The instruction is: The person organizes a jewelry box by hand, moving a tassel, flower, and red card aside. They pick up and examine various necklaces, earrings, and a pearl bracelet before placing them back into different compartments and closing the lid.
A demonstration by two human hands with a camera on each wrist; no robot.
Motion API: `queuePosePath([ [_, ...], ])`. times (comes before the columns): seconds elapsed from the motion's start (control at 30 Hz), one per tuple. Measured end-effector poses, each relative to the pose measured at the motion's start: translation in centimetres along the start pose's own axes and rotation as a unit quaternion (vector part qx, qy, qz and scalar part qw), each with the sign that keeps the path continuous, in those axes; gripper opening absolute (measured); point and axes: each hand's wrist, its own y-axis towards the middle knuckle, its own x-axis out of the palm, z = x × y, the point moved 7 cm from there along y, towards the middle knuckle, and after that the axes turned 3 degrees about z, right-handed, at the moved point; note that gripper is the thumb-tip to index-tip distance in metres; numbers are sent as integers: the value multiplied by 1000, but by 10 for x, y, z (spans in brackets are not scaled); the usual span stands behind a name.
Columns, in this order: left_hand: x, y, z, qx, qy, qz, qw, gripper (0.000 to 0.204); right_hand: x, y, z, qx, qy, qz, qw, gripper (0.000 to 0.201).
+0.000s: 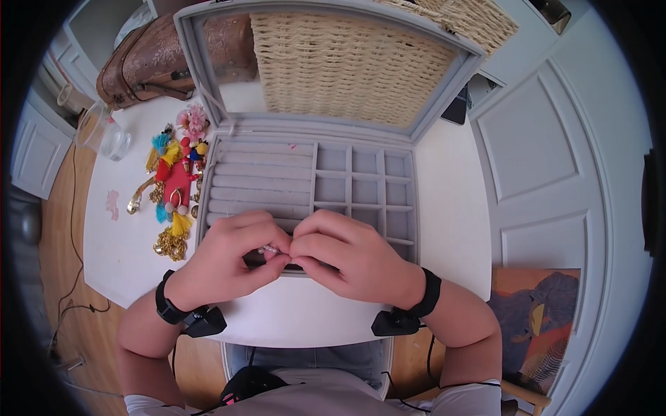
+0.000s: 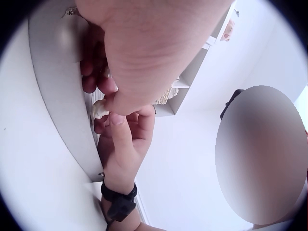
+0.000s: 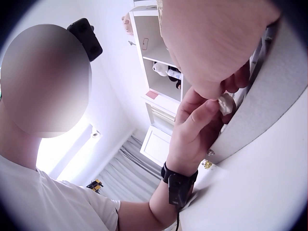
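Observation:
Both hands meet over the front edge of a grey jewellery box (image 1: 415,208), fingertips close together. My left hand (image 1: 222,256) pinches a small piece of pearl jewellery (image 1: 266,249), with pale beads showing between thumb and fingers. From the other side my right hand (image 1: 354,260) pinches at the same piece with thumb and fingertips. In the right wrist view, a lumpy whitish part of the pearl jewellery (image 3: 226,103) sticks out by the left thumb. Fingers hide most of the piece, so I cannot tell its exact kind. The box has padded ring rolls (image 1: 260,172) and square compartments.
The box's window lid (image 1: 333,10) stands raised at the back, a woven basket (image 1: 333,62) behind it. Left of the box lies a heap of tassels, gold chains and a red piece (image 1: 178,184). A clear cup (image 1: 114,144) and a brown patterned case (image 1: 149,62) are farther left.

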Motion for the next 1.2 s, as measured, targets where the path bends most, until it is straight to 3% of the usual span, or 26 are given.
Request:
queuePosePath([
  [0.53,-2,2,2,-29,10,-12,999,17,-2,-1,-1,-18,-2,21,1000,23],
  [0.83,-3,1,1,15,-14,3,1000,20,-3,-2,1,-9,0,30,999,23],
  [1.2,-3,2,3,-2,-9,-4,1000,21,-3,-1,0,-14,-6,27,1000,19],
])
